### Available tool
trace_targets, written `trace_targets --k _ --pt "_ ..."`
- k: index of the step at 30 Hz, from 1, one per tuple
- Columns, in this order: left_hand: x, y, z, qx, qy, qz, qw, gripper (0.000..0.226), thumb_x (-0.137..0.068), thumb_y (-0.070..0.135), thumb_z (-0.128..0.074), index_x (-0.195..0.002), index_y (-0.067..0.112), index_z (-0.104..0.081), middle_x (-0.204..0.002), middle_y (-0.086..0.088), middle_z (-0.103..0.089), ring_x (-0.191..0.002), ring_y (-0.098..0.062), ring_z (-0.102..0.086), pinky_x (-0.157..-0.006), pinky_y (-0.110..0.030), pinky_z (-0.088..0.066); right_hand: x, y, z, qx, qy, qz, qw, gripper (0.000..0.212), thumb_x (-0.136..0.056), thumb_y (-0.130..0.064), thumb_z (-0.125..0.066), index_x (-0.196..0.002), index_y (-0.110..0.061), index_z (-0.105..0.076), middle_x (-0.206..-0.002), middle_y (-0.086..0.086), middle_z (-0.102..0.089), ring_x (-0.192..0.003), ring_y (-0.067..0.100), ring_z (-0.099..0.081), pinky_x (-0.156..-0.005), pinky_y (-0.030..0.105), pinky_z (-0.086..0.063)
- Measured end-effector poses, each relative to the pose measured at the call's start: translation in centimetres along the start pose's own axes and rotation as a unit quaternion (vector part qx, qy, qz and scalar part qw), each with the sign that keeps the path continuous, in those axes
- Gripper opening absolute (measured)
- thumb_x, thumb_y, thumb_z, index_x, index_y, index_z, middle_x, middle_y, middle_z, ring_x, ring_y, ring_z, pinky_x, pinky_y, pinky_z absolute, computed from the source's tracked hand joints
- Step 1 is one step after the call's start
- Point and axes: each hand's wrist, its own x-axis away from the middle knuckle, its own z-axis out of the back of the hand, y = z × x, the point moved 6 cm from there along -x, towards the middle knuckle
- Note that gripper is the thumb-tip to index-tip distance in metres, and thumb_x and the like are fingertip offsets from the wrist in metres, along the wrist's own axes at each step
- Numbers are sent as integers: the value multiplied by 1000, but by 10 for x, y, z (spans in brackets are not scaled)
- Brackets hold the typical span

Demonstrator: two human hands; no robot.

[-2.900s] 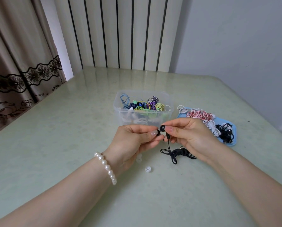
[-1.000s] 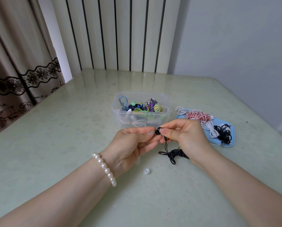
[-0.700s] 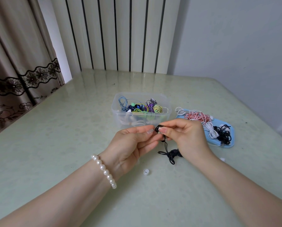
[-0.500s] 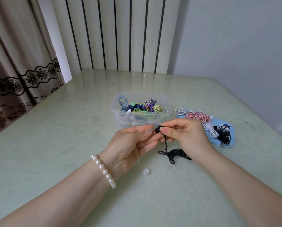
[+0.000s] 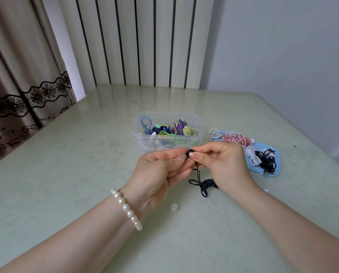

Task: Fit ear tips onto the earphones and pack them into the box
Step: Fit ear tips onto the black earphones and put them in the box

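Observation:
My right hand (image 5: 221,164) pinches a black earbud (image 5: 189,153) between thumb and forefinger, just in front of the clear plastic box (image 5: 137,134). Its black cable bundle (image 5: 204,185) hangs down and lies on the table below. My left hand (image 5: 158,170) meets the earbud from the left, fingertips pinched together at it; whether it holds an ear tip I cannot tell. A loose translucent ear tip (image 5: 174,206) lies on the table below my hands. The box holds several coloured earphones (image 5: 170,130).
A blue lid (image 5: 273,173) to the right of the box carries white, red-and-white (image 5: 236,139) and black (image 5: 267,162) earphone bundles. A small white piece (image 5: 266,190) lies near my right wrist. The pale green table (image 5: 66,164) ends at a curtain on the left and walls behind.
Both hands have stayed pinched together at the black earbud, working on it with only tiny shifts. The cable bundle swayed slightly. The loose ear tip has not moved.

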Motion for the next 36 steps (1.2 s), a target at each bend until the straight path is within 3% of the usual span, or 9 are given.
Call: trace_targets --k 3,5,7,13,19,24,33,36 --pt "1 -1 -1 4 -3 -1 1000 16 -84 -7 -54 -90 2 -66 -81 -15 -73 -71 -18 -71 -65 -22 -58 -2 2 3 -6 -16 -31 999 16 -73 9 -66 -73 -7 -68 -47 -6 -63 -43 3 -59 -47 12 -45" --pt "0 0 -2 19 -7 2 1000 16 -82 -7 -55 -90 2 -65 -81 -15 -73 -70 -17 -71 -64 -22 -58 -5 6 6 -57 -39 -78 995 8 -68 3 -67 -74 -4 -67 -51 0 -66 -46 10 -61 -47 15 -45" --pt "-1 0 -3 36 -7 12 999 15 -80 -7 -57 -89 2 -64 -80 -14 -73 -68 -16 -71 -64 -23 -58 -5 10 8 -118 -57 -130 983 14 -62 -7 -65 -75 -2 -67 -57 6 -67 -48 15 -62 -47 17 -45" --pt "-3 -2 2 50 -9 37 998 13 -74 -6 -59 -80 3 -65 -71 -12 -72 -61 -14 -70 -60 -22 -57 1 15 0 -177 -90 -215 956 10 -60 -10 -62 -63 -8 -72 -58 7 -67 -47 15 -63 -47 18 -46" --pt "-4 -1 -5 9 -49 -1 999 17 -61 4 -63 -75 4 -72 -66 -9 -70 -57 -9 -67 -55 -19 -55 5 13 -5 -247 -127 -255 926 13 -65 -10 -58 -61 -7 -69 -55 5 -61 -44 12 -56 -45 19 -46" --pt "-4 1 -6 -30 -28 -51 998 9 -58 6 -65 -60 8 -73 -60 -8 -69 -52 -9 -65 -53 -17 -54 6 15 -6 -245 -133 -278 919 14 -66 -10 -57 -59 -8 -68 -54 4 -60 -42 10 -54 -44 18 -44" --pt "-5 4 -8 -8 -50 -53 997 12 -61 10 -63 -65 6 -74 -66 -9 -71 -56 -10 -67 -56 -18 -55 7 13 -6 -260 -113 -298 911 15 -67 -12 -56 -79 -5 -61 -53 1 -58 -42 7 -52 -43 15 -42" --pt "-5 6 -8 -22 -51 -69 996 13 -59 9 -65 -69 6 -73 -65 -9 -71 -56 -10 -67 -56 -18 -55 8 12 -6 -260 -118 -300 910 12 -67 -12 -56 -69 -7 -66 -53 1 -58 -42 7 -52 -43 15 -43"
